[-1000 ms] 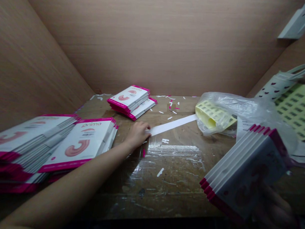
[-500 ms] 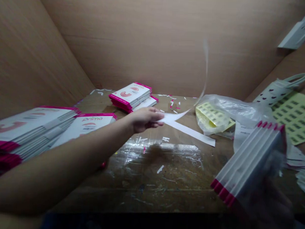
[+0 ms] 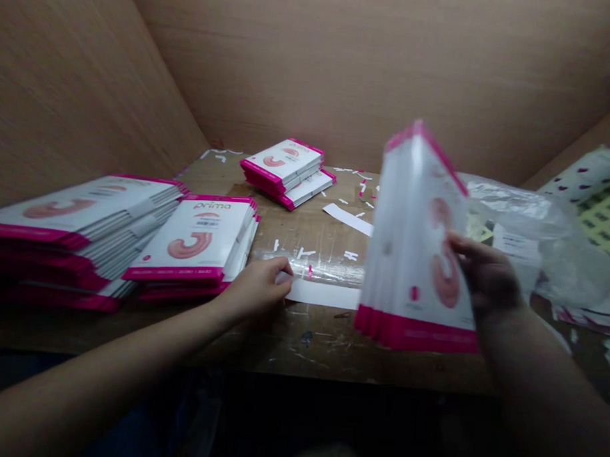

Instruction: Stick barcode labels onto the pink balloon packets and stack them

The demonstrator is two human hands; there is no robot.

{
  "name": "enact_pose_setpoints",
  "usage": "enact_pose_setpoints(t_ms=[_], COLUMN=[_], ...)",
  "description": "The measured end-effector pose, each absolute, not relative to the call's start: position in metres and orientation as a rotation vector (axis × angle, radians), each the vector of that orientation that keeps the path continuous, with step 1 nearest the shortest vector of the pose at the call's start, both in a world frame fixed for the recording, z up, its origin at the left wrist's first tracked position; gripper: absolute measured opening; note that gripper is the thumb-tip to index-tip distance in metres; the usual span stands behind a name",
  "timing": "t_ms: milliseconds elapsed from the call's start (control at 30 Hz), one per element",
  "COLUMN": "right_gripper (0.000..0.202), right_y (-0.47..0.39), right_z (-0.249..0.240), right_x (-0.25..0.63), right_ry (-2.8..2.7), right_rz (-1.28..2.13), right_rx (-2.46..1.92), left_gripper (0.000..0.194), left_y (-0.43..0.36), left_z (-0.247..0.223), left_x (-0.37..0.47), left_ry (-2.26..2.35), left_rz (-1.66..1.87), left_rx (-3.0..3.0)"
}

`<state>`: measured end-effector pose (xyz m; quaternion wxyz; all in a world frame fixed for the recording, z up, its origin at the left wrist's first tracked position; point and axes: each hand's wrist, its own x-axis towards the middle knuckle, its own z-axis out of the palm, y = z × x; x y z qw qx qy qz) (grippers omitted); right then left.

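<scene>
My left hand (image 3: 266,284) pinches the left end of a white paper strip (image 3: 325,295), which lies near the table's front edge. The strip's right part passes behind a bundle of white and pink packets (image 3: 418,259). That bundle is upright and slightly blurred, with my right hand (image 3: 488,275) gripping its right side. A second white strip (image 3: 349,219) lies farther back, partly hidden by the bundle. Just left of my left hand is a stack of "prima" packets (image 3: 192,241).
A taller packet stack (image 3: 85,211) stands at the far left and a smaller one (image 3: 287,164) at the back. To the right are clear plastic bags (image 3: 560,231), yellow label sheets (image 3: 608,222) and papers. Paper scraps dot the table (image 3: 280,227); wooden walls enclose it.
My left hand has come down and nearer with a strip, now flat on the table. My right hand has brought the packet bundle left and turned it upright. The camera view has shifted.
</scene>
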<state>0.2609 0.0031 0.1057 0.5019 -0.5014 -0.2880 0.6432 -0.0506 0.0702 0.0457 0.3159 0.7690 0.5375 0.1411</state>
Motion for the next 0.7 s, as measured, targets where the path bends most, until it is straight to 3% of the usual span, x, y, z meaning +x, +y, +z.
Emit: enact_pose_setpoints(t_ms=[167,300,600,700], right_gripper=[0.030,0.026,0.029,0.041], right_y=[0.026,0.024,0.036,0.036], right_z=[0.062,0.033,0.027,0.028], right_x=[0.195,0.198,0.186,0.202], right_ry=[-0.608,-0.580,-0.830,-1.056], right_rz=[1.902,1.819,1.653,1.421], right_rx=[-1.269,-1.428,-1.461,-1.592], left_gripper=[0.018,0.021,0.027,0.023], left_y=[0.074,0.074,0.077,0.089], left_z=[0.029,0.020,0.029,0.030], left_x=[-0.053,-0.059,-0.057,-0.064], left_ry=[1.403,1.405,1.425,1.429], left_rz=[0.400,0.366,0.325,0.200], left_rx=[1.673,1.529,1.482,1.648])
